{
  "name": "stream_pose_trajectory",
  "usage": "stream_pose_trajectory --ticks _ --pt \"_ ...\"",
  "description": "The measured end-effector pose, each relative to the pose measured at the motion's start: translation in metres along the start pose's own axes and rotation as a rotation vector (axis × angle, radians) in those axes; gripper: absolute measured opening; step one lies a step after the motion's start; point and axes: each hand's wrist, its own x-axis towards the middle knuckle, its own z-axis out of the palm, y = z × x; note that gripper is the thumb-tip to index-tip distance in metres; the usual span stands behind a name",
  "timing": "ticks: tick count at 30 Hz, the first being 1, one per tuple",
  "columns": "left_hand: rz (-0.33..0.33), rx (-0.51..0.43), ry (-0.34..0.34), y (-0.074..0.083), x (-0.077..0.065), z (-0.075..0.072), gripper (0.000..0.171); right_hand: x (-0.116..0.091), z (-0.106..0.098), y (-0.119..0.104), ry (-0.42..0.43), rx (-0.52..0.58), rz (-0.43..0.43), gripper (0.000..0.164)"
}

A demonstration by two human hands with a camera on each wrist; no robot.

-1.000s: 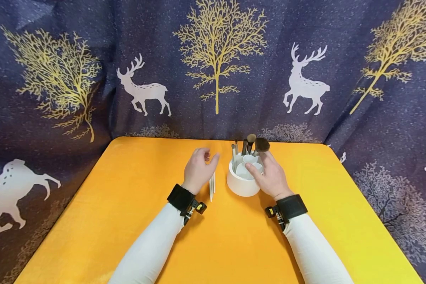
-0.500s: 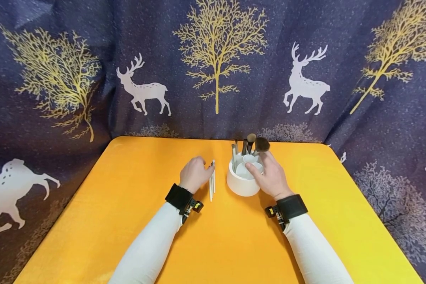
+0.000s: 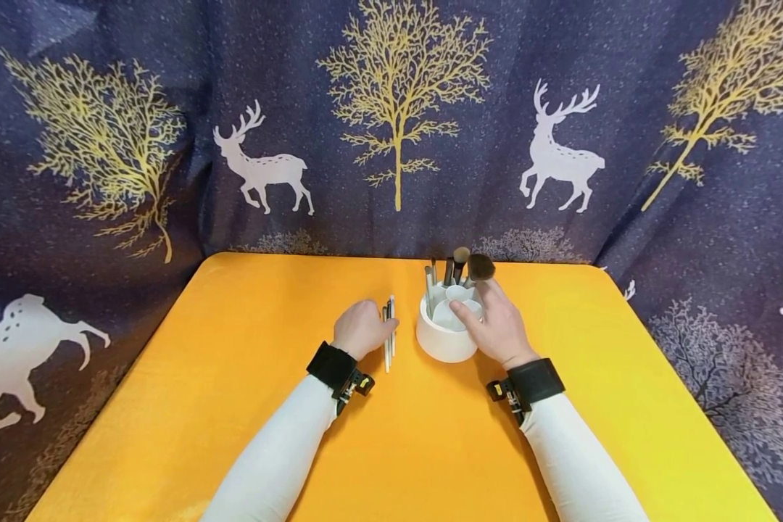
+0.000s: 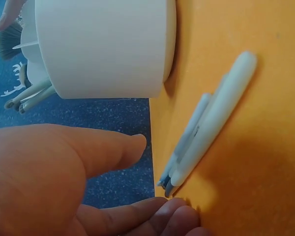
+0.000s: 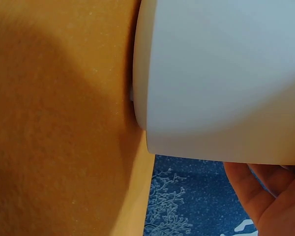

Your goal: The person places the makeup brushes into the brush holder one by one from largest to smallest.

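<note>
Several slim makeup brushes with pale handles lie side by side on the table, left of a round white brush holder. My left hand is right beside them. In the left wrist view its thumb stretches out and its fingers bend loosely near the dark ends of the brushes, with a gap between thumb and fingers. My right hand grips the holder's right side, thumb over the rim. In the right wrist view its fingers reach round the white wall.
Upright makeup brushes stand in the holder, among them a large dark fluffy one by my right fingers. An orange cloth covers the table. A dark blue curtain with deer and trees hangs behind its far edge.
My left hand has come down and toward me to the brushes on the table, uncovering their far ends. The right hand and the holder have stayed put.
</note>
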Motion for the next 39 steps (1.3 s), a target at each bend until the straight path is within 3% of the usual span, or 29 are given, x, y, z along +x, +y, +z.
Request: stream_pose_trajectory --ticks 8,24,39 --pt "-0.012 0.031 -0.007 0.0014 -0.0013 0.003 0.038 0.0 -0.0003 -0.0007 -0.001 -0.007 0.003 0.068" --pt "0.027 0.057 -0.028 0.0013 -0.0028 0.0062 0.032 -0.0003 0.0002 -0.0005 -0.004 -0.008 0.002 0.068" --pt "-0.007 0.1 -0.044 0.0059 -0.0035 0.0069 0.032 0.0 0.0001 -0.0011 -0.003 -0.006 0.007 0.069"
